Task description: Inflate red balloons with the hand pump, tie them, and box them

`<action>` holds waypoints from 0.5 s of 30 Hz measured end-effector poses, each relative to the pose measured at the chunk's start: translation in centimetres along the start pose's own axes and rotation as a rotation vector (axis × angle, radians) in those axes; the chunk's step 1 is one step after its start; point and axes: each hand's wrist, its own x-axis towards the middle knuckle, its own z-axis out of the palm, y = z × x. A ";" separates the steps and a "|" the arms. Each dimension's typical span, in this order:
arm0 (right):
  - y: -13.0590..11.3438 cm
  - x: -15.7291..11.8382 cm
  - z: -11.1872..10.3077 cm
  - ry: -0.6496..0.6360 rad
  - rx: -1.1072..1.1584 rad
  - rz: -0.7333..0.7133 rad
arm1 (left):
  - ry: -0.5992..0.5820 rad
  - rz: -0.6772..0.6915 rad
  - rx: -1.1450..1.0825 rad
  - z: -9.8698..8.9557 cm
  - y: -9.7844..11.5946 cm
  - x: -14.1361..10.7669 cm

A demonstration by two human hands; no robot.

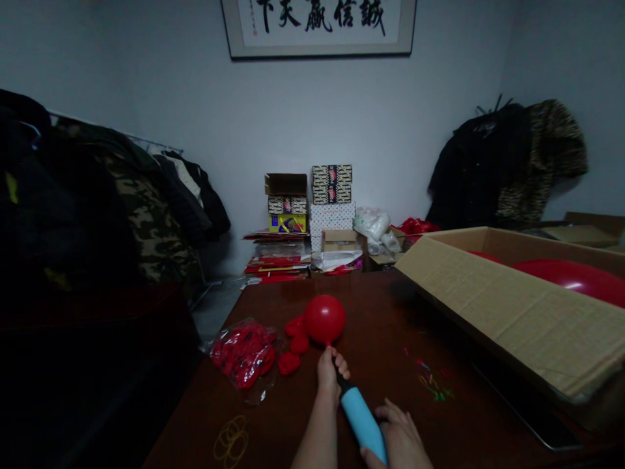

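A round, partly inflated red balloon (pixel 325 320) stands on the black nozzle of a light blue hand pump (pixel 362 420). Wrapped round the nozzle and the balloon's neck is my left hand (pixel 333 372). My right hand (pixel 398 435) is at the pump's lower end, its fingers spread on the right side and the thumb near the blue body; the pump's bottom is cut off by the frame. Just left of the balloon lie several small red balloons (pixel 299 343). Farther left is a clear plastic bag (pixel 244 352) of red balloons.
On the brown table (pixel 375 306) are yellow rubber bands (pixel 231 441) at lower left and small coloured bits (pixel 432 384) at right. A large cardboard box (pixel 512 312) with red balloons fills the right side. Stacked boxes (pixel 332 185) stand behind; coats hang on both sides.
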 end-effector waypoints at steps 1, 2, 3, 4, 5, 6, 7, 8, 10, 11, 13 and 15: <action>-0.3 0.1 -0.3 0.005 0.012 0.003 | 0.002 0.002 -0.005 0.0 0.1 0.0; -0.5 0.1 -0.5 0.004 0.015 0.008 | 0.002 0.007 -0.012 0.1 0.1 0.1; -0.6 0.1 -0.6 0.002 0.010 0.016 | 0.000 0.013 -0.016 0.1 0.2 0.1; -0.6 0.1 -0.6 -0.001 0.000 0.027 | -0.004 0.019 -0.016 0.2 0.2 0.0; -0.6 0.0 -0.5 -0.009 -0.014 0.036 | -0.009 0.022 -0.010 0.2 0.2 0.0; -0.6 -0.1 -0.4 -0.015 -0.031 0.047 | -0.014 0.022 -0.003 0.2 0.1 -0.1; -0.6 -0.2 -0.3 -0.018 -0.048 0.058 | -0.017 0.023 0.005 0.2 0.1 -0.1; -0.6 -0.2 -0.2 -0.019 -0.066 0.068 | -0.018 0.023 0.010 0.2 0.0 -0.2; -0.5 -0.3 0.0 -0.016 -0.090 0.076 | -0.010 0.027 0.015 0.3 -0.1 -0.3; -0.5 -0.4 0.1 -0.004 -0.096 0.078 | -0.003 0.028 0.017 0.3 -0.1 -0.3; -0.3 -0.4 0.5 0.031 -0.096 0.076 | 0.014 0.034 0.025 0.3 -0.2 -0.4; 0.2 -0.6 1.2 0.074 -0.104 0.060 | 0.029 0.042 0.040 0.3 -0.4 -0.4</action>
